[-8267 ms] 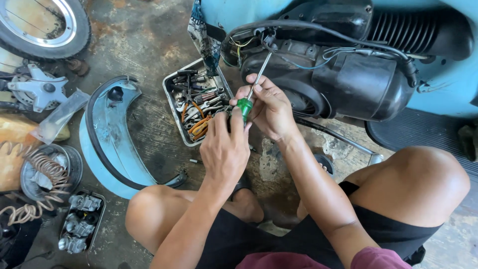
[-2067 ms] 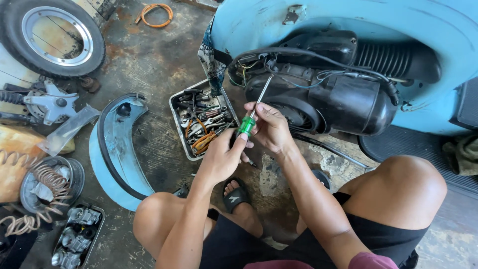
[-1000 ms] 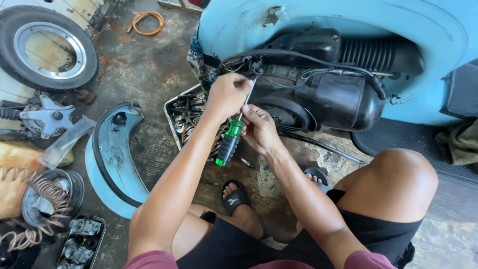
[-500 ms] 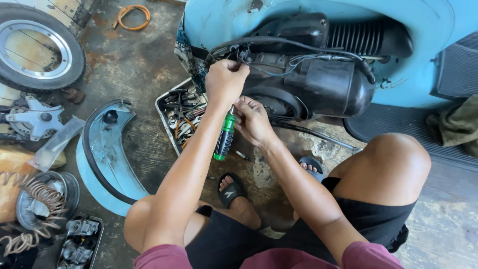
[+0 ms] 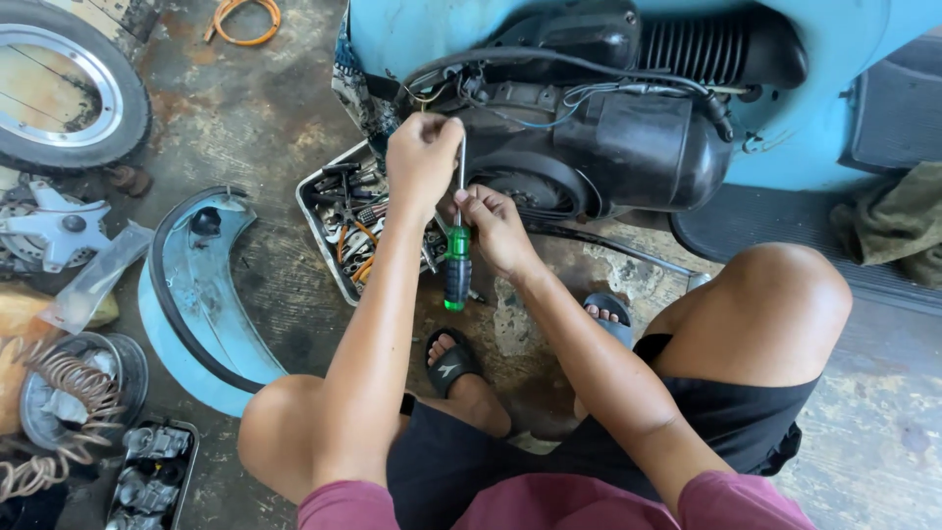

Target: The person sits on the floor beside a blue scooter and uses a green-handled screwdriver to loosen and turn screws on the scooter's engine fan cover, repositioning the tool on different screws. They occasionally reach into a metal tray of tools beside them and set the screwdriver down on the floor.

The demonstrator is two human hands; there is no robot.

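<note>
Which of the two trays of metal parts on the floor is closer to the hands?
The tool tray beside the engine, right under the left hand and beside the green-handled screwdriver. The other tray sits far off by the knee.

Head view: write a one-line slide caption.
Both hands, left hand and right hand, hold a green-handled screwdriver beside a blue scooter's engine.

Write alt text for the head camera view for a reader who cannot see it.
A crouching person's left hand grips the shaft of a green-handled screwdriver near a blue scooter's exposed engine, while the right hand holds it near the handle. A metal tray of tools sits just behind on the stained concrete.
</note>
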